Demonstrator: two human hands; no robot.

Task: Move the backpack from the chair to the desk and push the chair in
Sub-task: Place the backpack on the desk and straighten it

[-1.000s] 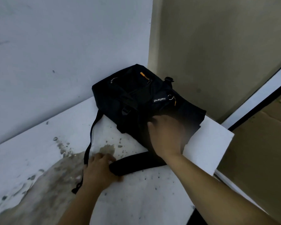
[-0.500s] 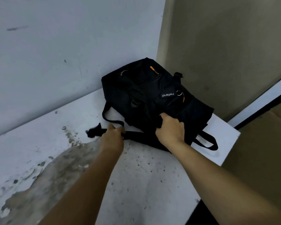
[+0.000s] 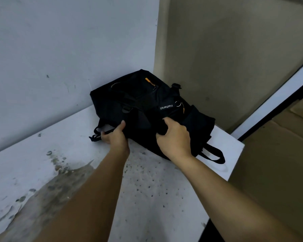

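A black backpack (image 3: 140, 102) with orange zipper pulls and a white logo lies flat on the white, stained desk (image 3: 156, 186), pushed into the far corner against the wall. My left hand (image 3: 115, 136) grips the bag's near left edge and a thin strap there. My right hand (image 3: 173, 138) is closed on a wide black strap at the bag's near right side. A loop handle (image 3: 214, 155) trails off the bag toward the desk's right edge. No chair is in view.
A grey-white wall (image 3: 59, 58) runs behind the desk and a beige panel (image 3: 226, 58) closes the corner on the right. The desk's right edge (image 3: 234, 165) drops to brown cardboard (image 3: 278, 154) on the floor. Dark stains (image 3: 56, 186) cover the desk's near left.
My left hand moved from the desk surface up to the bag's left edge. My right hand closed on the strap. The long strap was gathered toward the bag, which sits closer to the corner.
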